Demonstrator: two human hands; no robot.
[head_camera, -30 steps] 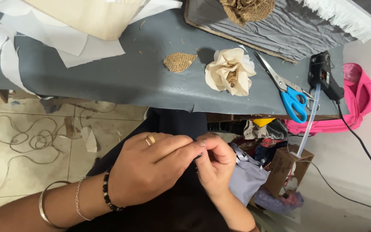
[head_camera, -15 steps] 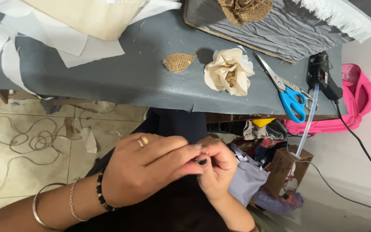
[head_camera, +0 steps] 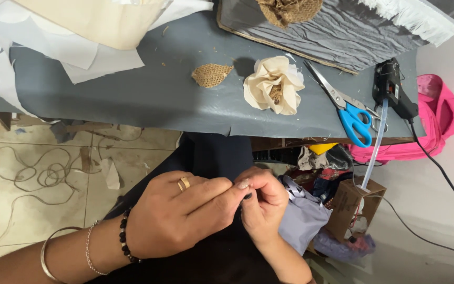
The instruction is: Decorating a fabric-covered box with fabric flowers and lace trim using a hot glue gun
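Hands, left hand [head_camera: 177, 223] and right hand [head_camera: 261, 202], pinch something small, hidden by fingers.

— Where are your hands?

— Low over my lap, pressed together. My left hand [head_camera: 179, 221] reaches across, thumb and forefinger pinched.

— And the other?

— My right hand [head_camera: 262, 205] curls toward it, fingers [head_camera: 269, 184] bent, tips meeting the left's.

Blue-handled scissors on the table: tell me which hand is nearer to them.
Right. The right hand sits below the blue-handled scissors, off the table edge; the left hand lies farther left, fingertips meeting the right.
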